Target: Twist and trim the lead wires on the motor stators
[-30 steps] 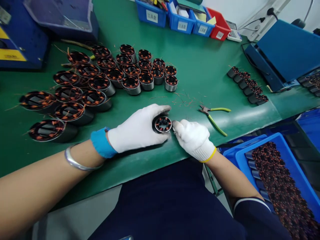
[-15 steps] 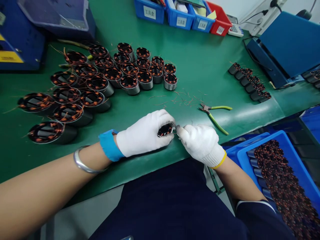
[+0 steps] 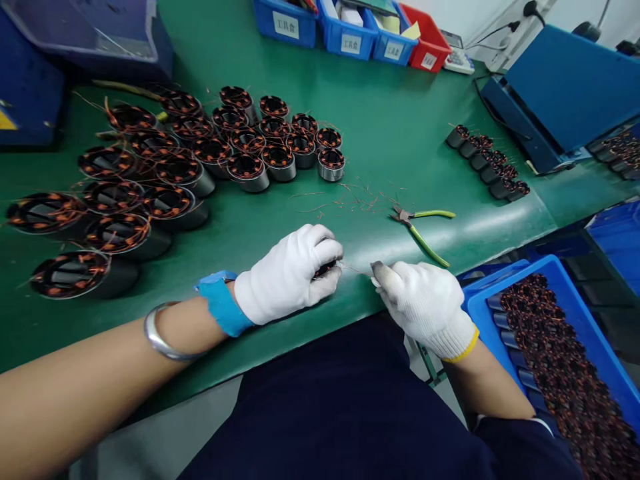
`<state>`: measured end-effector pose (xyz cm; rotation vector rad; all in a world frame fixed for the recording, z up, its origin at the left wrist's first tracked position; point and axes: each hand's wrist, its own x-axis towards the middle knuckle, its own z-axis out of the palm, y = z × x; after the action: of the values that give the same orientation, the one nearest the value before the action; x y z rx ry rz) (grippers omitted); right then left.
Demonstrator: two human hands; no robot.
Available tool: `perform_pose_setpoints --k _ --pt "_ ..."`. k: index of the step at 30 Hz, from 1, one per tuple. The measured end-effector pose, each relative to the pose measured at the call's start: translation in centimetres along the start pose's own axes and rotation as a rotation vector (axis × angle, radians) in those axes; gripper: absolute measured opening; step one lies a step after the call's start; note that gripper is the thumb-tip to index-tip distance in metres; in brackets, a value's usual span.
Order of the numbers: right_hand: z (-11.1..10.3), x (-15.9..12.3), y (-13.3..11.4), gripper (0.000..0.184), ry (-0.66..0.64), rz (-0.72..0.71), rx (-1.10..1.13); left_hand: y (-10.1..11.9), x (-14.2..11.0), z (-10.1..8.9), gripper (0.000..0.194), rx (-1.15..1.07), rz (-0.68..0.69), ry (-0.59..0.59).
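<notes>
Presently catalogued, with the green bench mat [image 3: 400,133] as landmark:

Item 1. Left hand [image 3: 290,277], white knit glove with blue cuff, at the near edge of the mat. Fingers curled tight around a small dark cylindrical motor stator with copper windings [image 3: 326,269]; only a sliver of it shows between thumb and fingers.

Item 2. Right hand [image 3: 425,300], white knit glove with yellow cuff, just off the near edge of the mat. Thumb and forefinger pinched together, seemingly on a thin copper wire lead [image 3: 356,269] that runs from the stator; the wire is too fine to confirm the hold.

Item 3. Green-handled side cutters [image 3: 420,227], lying on the mat beyond the right hand, untouched.

Item 4. Loose copper wire offcuts [image 3: 350,197], mid-mat, behind the hands.

Item 5. Cluster of larger and smaller wound stators [image 3: 200,153], left part of the mat.

Item 6. Blue plastic bin of wound stators [image 3: 550,347], beside the mat on the right.

Risk notes (judgement): a hard pull on the lead could snap it at the winding or loosen a turn. The stator, gripped at the mat's edge, could slip off if the left hand eases. Offcuts could snag the glove knit or ride along in the windings.
</notes>
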<state>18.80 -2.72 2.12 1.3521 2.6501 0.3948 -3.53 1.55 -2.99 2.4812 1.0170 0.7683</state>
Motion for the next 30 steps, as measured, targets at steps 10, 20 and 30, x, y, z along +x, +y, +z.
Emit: perform_pose_setpoints --k 10,20,30 --pt "-1.2 5.3 6.2 0.064 0.140 -0.051 0.702 0.4 0.0 0.6 0.009 0.066 -0.001 0.058" --pt "2.2 10.3 3.0 0.031 -0.907 -0.011 1.588 0.3 -0.2 0.8 0.008 0.093 0.021 0.084" --pt "2.0 8.4 1.2 0.013 -0.683 0.168 1.675 1.9 -0.3 -0.8 0.039 0.050 -0.197 -0.071"
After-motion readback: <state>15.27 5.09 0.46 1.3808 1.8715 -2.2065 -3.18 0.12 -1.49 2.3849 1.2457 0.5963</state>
